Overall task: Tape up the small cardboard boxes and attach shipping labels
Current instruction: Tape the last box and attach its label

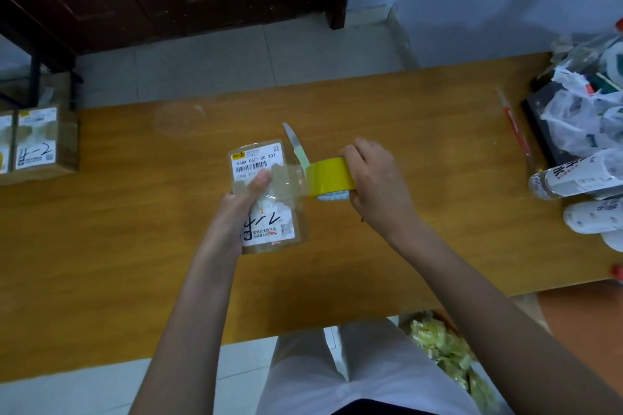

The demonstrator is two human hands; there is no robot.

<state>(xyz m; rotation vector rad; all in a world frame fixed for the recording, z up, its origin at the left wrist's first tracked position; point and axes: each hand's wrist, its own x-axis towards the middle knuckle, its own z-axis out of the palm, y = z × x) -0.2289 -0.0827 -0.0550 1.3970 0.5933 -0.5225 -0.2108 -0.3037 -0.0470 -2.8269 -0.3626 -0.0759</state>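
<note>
A small cardboard box (286,232) with a white shipping label (253,160) on top lies in the middle of the wooden table (135,212). My left hand (242,199) holds the box from its left side, and the thumb presses a strip of clear tape onto the label. My right hand (371,175) grips a yellow tape roll (332,177) just right of the box. Clear tape stretches from the roll to the box top.
A small knife (295,145) with a pale green handle lies behind the box. Two labelled boxes (37,141) sit at the table's left edge. Plastic bags (580,118), bottles (573,178) and a red pen (514,125) crowd the right end.
</note>
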